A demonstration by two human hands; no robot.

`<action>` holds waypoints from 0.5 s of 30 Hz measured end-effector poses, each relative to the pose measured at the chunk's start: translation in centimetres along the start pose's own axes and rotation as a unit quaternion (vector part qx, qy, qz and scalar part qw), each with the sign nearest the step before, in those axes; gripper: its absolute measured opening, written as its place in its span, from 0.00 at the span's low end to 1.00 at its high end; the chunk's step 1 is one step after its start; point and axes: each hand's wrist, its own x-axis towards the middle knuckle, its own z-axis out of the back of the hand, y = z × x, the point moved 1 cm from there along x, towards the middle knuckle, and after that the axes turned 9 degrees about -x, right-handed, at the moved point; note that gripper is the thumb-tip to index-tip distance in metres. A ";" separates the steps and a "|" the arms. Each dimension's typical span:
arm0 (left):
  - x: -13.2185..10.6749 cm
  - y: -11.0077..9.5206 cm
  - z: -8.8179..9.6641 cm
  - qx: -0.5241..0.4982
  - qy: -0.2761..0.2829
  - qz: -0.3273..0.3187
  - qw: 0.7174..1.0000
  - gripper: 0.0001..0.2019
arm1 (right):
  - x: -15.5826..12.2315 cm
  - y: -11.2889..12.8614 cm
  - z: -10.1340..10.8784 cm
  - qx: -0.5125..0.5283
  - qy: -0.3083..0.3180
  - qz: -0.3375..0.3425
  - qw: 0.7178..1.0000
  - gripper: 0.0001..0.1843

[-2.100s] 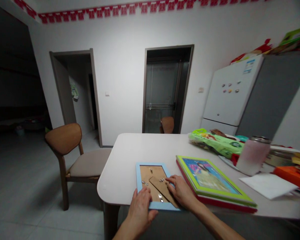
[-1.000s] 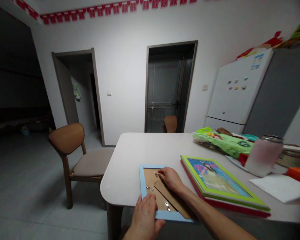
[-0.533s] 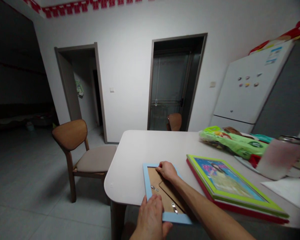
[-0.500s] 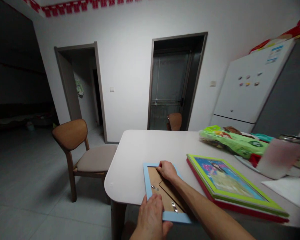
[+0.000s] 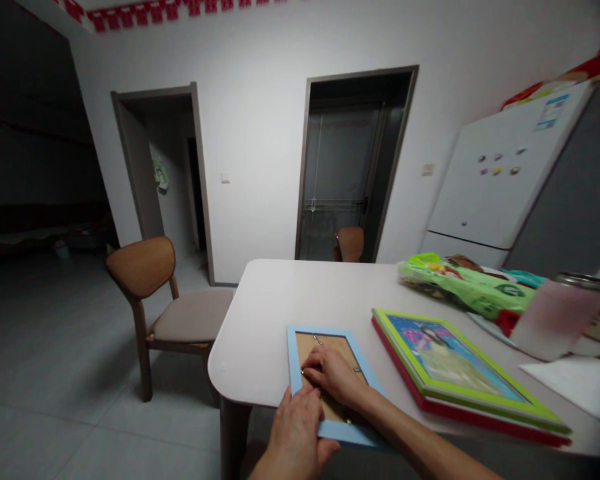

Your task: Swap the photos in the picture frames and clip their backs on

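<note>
A small light-blue picture frame (image 5: pixel 294 352) lies face down at the near edge of the white table (image 5: pixel 290 293), its brown backing board up. My left hand (image 5: pixel 295 437) rests on the frame's near left corner, fingers curled over the edge. My right hand (image 5: pixel 333 377) lies on the middle of the backing board, fingertips pressed together at a small metal clip on the left side. Whether it pinches the clip is not clear.
A green-framed picture (image 5: pixel 455 363) lies on a red frame just right. Behind stand a green snack bag (image 5: pixel 460 283), a pink jar (image 5: pixel 555 320) and white paper (image 5: pixel 575 377). A wooden chair (image 5: pixel 155 293) stands left; a fridge (image 5: pixel 500 180) at right.
My right hand drew back from the frame's far edge to the middle left of the backing board. My left hand stayed on the near corner.
</note>
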 end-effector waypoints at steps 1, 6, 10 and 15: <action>0.0 0.0 0.0 0.000 -0.001 0.000 1.000 0.30 | -0.2 0.1 0.0 -0.003 -0.008 0.010 1.000 0.11; 0.0 0.1 0.1 0.001 -0.003 0.000 1.000 0.31 | -0.4 0.2 0.2 -0.022 -0.014 0.034 0.999 0.11; 0.1 -0.2 0.4 0.000 -0.003 0.000 1.000 0.31 | -0.4 0.2 0.0 -0.029 -0.014 0.044 0.999 0.12; 0.4 -0.6 1.3 0.001 -0.012 -0.017 1.000 0.28 | -1.3 0.0 1.4 -0.016 -0.019 0.036 0.999 0.13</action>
